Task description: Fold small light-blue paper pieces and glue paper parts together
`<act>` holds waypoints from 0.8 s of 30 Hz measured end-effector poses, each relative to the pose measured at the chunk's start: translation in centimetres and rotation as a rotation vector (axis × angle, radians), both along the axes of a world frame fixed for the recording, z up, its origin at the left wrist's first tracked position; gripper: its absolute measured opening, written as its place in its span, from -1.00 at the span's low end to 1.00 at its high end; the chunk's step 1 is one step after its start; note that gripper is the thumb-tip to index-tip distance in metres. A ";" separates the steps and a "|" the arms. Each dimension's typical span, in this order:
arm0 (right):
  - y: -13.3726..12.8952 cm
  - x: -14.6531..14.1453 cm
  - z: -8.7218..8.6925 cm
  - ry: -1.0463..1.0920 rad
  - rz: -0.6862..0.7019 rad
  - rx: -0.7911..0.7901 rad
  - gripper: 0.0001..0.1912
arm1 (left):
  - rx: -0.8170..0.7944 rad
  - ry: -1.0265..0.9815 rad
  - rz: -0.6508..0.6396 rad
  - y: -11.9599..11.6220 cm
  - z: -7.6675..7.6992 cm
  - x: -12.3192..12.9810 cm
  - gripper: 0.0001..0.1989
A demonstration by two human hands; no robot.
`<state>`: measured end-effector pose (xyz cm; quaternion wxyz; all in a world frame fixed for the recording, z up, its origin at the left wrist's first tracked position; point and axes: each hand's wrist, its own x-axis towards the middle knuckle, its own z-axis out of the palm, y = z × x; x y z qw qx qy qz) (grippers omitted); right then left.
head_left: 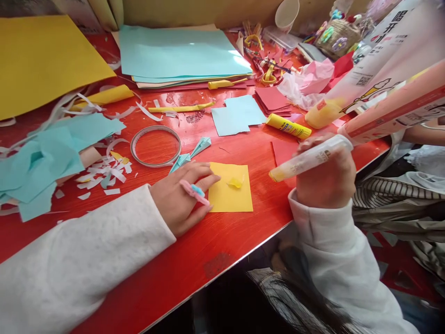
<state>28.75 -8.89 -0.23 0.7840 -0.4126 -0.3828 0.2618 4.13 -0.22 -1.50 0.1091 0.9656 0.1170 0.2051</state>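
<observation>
yellow paper square (231, 202) lies flat near the center of the frame on a red table (208, 246), with a glossy yellow patch (235, 183) on its upper middle. the left hand (186, 197), a pink and blue ring (194, 190) on one finger, rests palm down with its fingers slightly spread, the tips touching the square's left edge. right of center, the right hand (327, 178) has its fingers wrapped around a translucent tube (306, 161), tilted so its yellowish end points to the lower left, apart from the square. a folded light blue piece (182, 161) lies just beyond the left hand, next to a coiled pale strip (153, 164). above the right hand are a yellow glue stick (288, 126) and two overlapping light blue squares (238, 116), beside a stack of red squares (273, 100). white scraps (116, 172) and crumpled light blue paper (45, 157) cover the left side of the frame.
</observation>
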 end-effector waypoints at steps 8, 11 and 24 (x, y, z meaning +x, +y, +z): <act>0.2 -3.4 0.8 -0.096 0.247 0.082 -0.84 | 0.103 0.032 -0.043 -0.8 0.0 -0.2 -0.63; 0.6 -4.1 1.3 -0.110 0.288 0.105 -0.82 | 0.106 -0.038 0.013 -1.3 0.2 0.2 -0.62; 0.2 -5.7 -0.1 -0.561 0.577 -0.119 -0.87 | 0.206 -0.124 -0.005 -1.3 0.0 0.1 -0.79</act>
